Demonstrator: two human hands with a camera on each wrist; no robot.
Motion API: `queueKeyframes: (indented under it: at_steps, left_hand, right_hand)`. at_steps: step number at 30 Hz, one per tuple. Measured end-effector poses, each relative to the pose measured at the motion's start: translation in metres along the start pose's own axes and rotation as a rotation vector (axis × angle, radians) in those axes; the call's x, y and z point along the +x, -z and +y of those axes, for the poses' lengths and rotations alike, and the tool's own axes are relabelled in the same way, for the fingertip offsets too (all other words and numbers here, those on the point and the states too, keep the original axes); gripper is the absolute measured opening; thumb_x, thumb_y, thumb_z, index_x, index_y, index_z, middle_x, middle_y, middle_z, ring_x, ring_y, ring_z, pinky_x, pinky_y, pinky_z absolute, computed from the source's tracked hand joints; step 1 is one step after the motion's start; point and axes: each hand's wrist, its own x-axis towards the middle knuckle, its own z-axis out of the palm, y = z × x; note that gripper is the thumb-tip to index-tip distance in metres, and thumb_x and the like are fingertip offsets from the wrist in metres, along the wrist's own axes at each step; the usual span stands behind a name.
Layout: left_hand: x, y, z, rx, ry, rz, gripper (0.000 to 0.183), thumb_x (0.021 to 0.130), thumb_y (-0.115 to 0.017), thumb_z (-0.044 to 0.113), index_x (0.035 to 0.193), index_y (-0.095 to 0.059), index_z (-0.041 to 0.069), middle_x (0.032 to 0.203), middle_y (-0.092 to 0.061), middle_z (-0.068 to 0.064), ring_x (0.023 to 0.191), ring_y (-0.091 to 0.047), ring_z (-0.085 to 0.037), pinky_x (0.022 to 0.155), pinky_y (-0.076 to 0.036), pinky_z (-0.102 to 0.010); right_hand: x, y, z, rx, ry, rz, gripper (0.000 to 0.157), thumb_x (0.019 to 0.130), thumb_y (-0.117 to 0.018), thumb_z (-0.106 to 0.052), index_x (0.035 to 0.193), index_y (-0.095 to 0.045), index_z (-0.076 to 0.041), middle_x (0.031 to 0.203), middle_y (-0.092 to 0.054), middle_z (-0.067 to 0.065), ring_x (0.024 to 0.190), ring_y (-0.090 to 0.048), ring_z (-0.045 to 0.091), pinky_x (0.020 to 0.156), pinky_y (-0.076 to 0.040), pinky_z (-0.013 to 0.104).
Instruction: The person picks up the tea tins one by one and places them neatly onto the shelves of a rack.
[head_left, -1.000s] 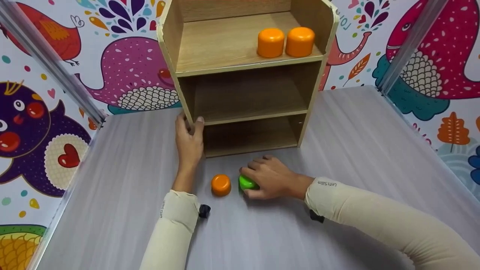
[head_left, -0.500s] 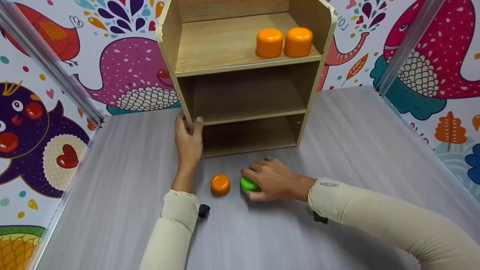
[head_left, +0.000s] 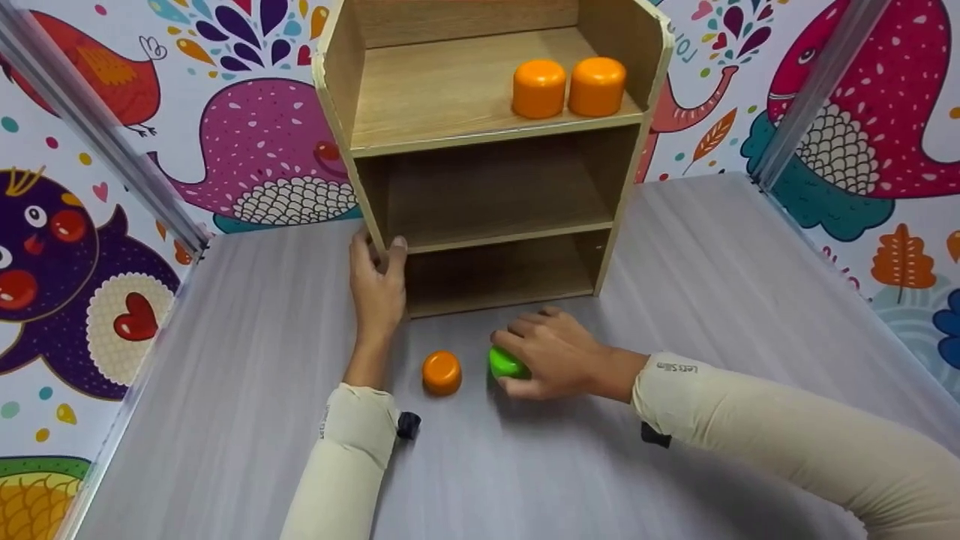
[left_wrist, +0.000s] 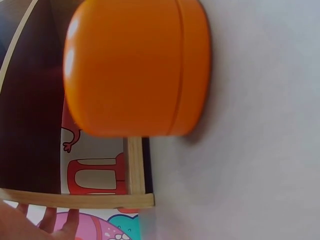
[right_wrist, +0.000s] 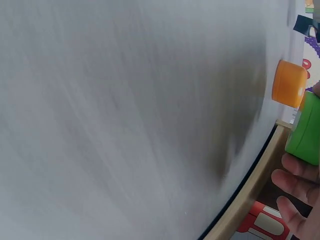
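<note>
My left hand (head_left: 381, 296) grips the left side panel of a small wooden shelf unit (head_left: 495, 239), thumb at the front edge. In the left wrist view, its fingers (left_wrist: 73, 223) show past the panel. My right hand (head_left: 555, 356) holds a smooth green rounded cylinder (head_left: 508, 363) from the right side. By the right wrist view, the green cylinder (right_wrist: 305, 132) looks raised off the tabletop. A matching orange cylinder (head_left: 442, 373) stands on the table between my forearms, touched by neither hand. It fills much of the left wrist view, where a seam runs near its base.
Two more orange cylinders, one left (head_left: 538, 90) and one right (head_left: 598, 87), stand side by side at the right of the upper shelf. Patterned wall panels (head_left: 277, 150) enclose the grey table (head_left: 255, 360) at the back and sides.
My right hand has shifted slightly to the right, carrying the green cylinder away from the orange one. My left hand keeps its grip on the shelf unit.
</note>
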Motion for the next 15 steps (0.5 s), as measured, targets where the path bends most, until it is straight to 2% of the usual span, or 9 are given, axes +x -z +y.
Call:
queueKeyframes:
  at_steps: [7, 15]
  left_hand:
    - [0.0, -0.001, -0.003, -0.008, -0.016, 0.001, 0.049, 0.091, -0.054, 0.047, 0.134, -0.042, 0.026, 0.118, -0.048, -0.004, 0.097, -0.048, -0.016, 0.083, -0.04, -0.039]
    - [-0.001, -0.001, -0.002, -0.01, -0.033, 0.001, 0.05, 0.091, -0.054, 0.045, 0.135, -0.041, 0.024, 0.124, -0.047, 0.001, 0.106, -0.048, -0.014, 0.09, -0.04, -0.042]
  right_hand:
    - [-0.001, 0.009, 0.002, -0.003, -0.023, 0.021, 0.046, 0.082, -0.043, -0.06, 0.108, -0.057, -0.024, 0.083, -0.059, -0.004, 0.075, -0.056, 0.015, 0.066, -0.045, 0.04]
    - [0.0, 0.013, -0.004, -0.007, -0.018, 0.042, 0.044, 0.081, -0.044, -0.06, 0.106, -0.056, -0.025, 0.079, -0.054, -0.006, 0.071, -0.052, 0.013, 0.061, -0.039, 0.036]
